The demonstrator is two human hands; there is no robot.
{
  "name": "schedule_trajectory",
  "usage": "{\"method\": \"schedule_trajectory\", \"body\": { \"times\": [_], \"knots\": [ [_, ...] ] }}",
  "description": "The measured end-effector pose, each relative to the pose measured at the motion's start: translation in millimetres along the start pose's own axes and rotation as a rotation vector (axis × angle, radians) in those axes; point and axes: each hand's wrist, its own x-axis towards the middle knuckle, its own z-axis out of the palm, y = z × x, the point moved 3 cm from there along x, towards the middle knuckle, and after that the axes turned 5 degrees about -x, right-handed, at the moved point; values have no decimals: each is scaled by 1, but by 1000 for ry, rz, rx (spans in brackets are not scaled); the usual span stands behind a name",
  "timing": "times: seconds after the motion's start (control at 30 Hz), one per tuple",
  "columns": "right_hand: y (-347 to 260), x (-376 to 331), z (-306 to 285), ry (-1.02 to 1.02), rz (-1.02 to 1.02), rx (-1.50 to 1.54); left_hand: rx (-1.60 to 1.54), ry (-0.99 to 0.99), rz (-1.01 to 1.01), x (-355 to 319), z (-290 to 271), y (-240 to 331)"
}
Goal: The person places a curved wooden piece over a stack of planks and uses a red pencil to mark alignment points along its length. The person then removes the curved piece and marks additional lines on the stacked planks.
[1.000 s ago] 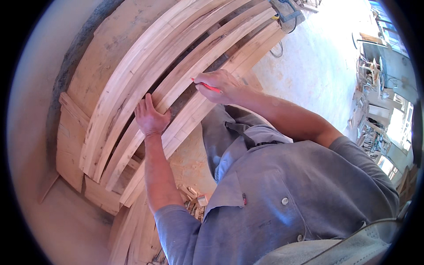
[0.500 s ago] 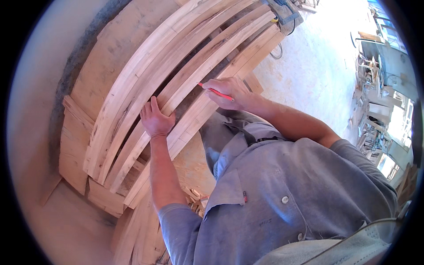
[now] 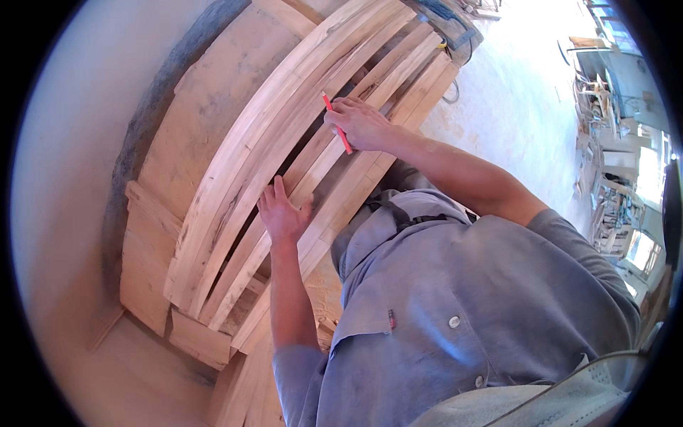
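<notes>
Several curved wooden strips (image 3: 245, 153) lie side by side in an arched stack, with dark gaps between some of them. My left hand (image 3: 284, 213) straddles one curved wooden strip (image 3: 311, 161) nearer me, its fingertips at the dark gap and its thumb on the near side. Farther up the same stack, my right hand (image 3: 361, 124) pinches a red pencil (image 3: 345, 141). The pencil's pale tip points away from me, over the strips just beyond the gap; whether it touches the wood I cannot tell.
Broad wooden boards (image 3: 206, 85) lie under and beyond the stack. A blue metal tool (image 3: 455, 32) is at the far end. Wood pieces and clutter (image 3: 597, 167) line the right side of the pale floor (image 3: 516, 107). More long boards (image 3: 245, 391) lie low on the left.
The right hand has moved the pencil farther across the strips, and the pencil now stands steeper. The stack and left hand appear shifted right and down as the view moved.
</notes>
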Motion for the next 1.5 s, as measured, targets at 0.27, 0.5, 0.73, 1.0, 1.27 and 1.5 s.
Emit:
{"method": "schedule_trajectory", "body": {
  "times": [0.27, 0.5, 0.73, 1.0, 1.27, 1.5],
  "knots": [
    [-4, -21, -14, -231, 63, 27, -49, -255, -119, -10, -3, 8],
    [4, -33, -22, 79, 109, 308, -366, -128, -180, -2, -2, -2],
    [41, 13, -57, 146, 173, 434, -43, 17, 223, 101, -21, -3],
    [-32, 60, -16, -15, -82, 467, 124, -130, 121, 78, -32, -59],
    [-57, 62, 4, -179, -77, 372, 146, -159, 75, 78, -29, -59],
    [-51, 67, -4, -18, -98, 393, 83, -109, 92, 80, -31, -62]
  ]
}}
